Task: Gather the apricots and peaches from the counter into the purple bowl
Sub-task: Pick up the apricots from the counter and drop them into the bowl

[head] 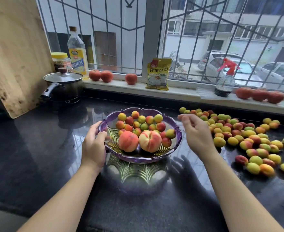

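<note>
Left hand (pixel 94 144) curls its fingers and thumb in a grip; right hand (pixel 196 131) hangs raised, fingers loosely bent, empty.

A glossy black counter (pixel 37 148) runs beneath a wide window (pixel 154 39) fitted with metal bars (pixel 107 30). Grey daylight comes through the glass, reflecting off the counter. Outside stand pale buildings (pixel 230 22) and parked cars (pixel 230 66). A white sill (pixel 179 92) spans the window's base. At left, a large wooden board (pixel 15 52) leans upright, and a lidded pot (pixel 64 84) sits beside it.
</note>
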The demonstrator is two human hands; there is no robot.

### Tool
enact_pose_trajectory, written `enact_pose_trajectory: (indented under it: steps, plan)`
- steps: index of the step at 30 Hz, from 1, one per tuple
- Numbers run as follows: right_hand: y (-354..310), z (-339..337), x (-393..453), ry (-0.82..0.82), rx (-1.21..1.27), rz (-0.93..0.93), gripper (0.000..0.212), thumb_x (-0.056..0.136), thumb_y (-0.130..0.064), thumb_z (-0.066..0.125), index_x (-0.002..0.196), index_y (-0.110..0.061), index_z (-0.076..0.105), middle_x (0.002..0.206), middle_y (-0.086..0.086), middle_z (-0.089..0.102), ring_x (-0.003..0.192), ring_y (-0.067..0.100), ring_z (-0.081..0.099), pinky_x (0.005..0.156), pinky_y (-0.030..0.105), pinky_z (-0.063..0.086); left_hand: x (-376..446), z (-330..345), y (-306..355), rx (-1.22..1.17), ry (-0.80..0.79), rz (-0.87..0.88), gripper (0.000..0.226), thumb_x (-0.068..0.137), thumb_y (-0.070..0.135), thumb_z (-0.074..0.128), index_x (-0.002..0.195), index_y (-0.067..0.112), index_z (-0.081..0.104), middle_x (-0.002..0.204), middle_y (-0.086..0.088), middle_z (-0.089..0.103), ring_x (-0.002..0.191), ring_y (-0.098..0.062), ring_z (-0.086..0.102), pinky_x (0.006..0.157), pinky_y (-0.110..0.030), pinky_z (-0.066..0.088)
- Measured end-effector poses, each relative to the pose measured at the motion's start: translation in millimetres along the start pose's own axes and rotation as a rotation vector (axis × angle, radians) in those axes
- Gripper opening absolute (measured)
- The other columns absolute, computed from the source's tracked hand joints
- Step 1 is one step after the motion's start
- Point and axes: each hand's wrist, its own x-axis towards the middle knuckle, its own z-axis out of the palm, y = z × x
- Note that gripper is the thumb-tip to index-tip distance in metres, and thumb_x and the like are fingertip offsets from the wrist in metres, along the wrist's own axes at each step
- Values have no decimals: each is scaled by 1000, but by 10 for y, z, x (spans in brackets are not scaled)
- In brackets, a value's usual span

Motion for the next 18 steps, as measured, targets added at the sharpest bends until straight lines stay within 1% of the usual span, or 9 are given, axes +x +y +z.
enact_pose_trajectory:
  steps: [1, 3, 5, 8, 9, 12, 14, 16, 18]
  plan:
    - [46, -46, 23, 91, -14, 21, 25, 106, -26, 47, 108, -15, 70, 99, -4, 69, 94, 12, 62, 72, 18, 46, -10, 1, 13, -1, -2, 2, 65, 80, 39, 50, 143, 24, 60, 120, 2, 71, 120, -30, 68, 107, -59, 54]
    - [185, -131, 54, 207, -189, 69, 22, 104, -18, 49, 102, -13, 70, 97, 3, 69, 85, 16, 57, 65, 18, 39, -15, 0, 6, -4, -9, 19, 70, 78, 44, 51, 145, 26, 59, 126, 3, 70, 124, -30, 66, 110, -60, 52]
    - [349, -148, 51, 221, -369, 127, 21, 99, -8, 51, 108, -8, 70, 106, 10, 68, 89, 16, 50, 72, 23, 37, -17, 1, 6, 1, -32, 39, 81, 74, 52, 50, 151, 29, 55, 143, 2, 63, 133, -28, 62, 115, -57, 48]
    - [520, -91, 20, 179, -438, 218, 29, 95, -2, 51, 118, -6, 68, 121, 15, 62, 99, 20, 50, 83, 29, 38, -31, 17, 18, 47, -83, 62, 79, 80, 45, 46, 158, 32, 49, 158, 6, 51, 143, -21, 54, 113, -34, 45]
    - [534, -77, 21, 165, -457, 248, 34, 93, -1, 50, 123, -7, 66, 126, 15, 58, 105, 25, 52, 87, 32, 40, -32, 17, 18, 58, -98, 70, 77, 81, 43, 45, 157, 31, 50, 158, 5, 52, 143, -21, 53, 113, -34, 44]
    - [547, -60, 60, 72, -522, 312, 54, 92, 1, 48, 144, -13, 51, 148, 12, 43, 129, 31, 47, 101, 38, 42, -25, 8, -2, 23, -106, 55, 70, 78, 44, 46, 147, 37, 56, 147, 2, 60, 135, -23, 59, 114, -56, 48]
    - [570, -42, 85, 2, -571, 307, 61, 91, -1, 49, 151, -15, 43, 157, 9, 36, 139, 30, 41, 109, 39, 39, -27, -1, 5, 15, -104, 40, 62, 80, 38, 47, 141, 40, 57, 138, 6, 63, 129, -23, 62, 112, -59, 50]
    - [578, -31, 100, 13, -587, 285, 58, 92, -3, 51, 149, -16, 45, 153, 11, 40, 134, 31, 45, 103, 39, 42, -7, 2, -11, 3, -96, 21, 60, 80, 36, 48, 139, 41, 58, 137, 6, 64, 129, -24, 63, 112, -60, 50]
    - [556, -41, 84, 100, -585, 264, 47, 94, -6, 54, 141, -14, 52, 140, 14, 45, 109, 30, 52, 82, 35, 43, 3, -5, -27, -27, -101, 19, 60, 78, 39, 52, 137, 42, 59, 132, 4, 68, 124, -27, 66, 109, -62, 52]
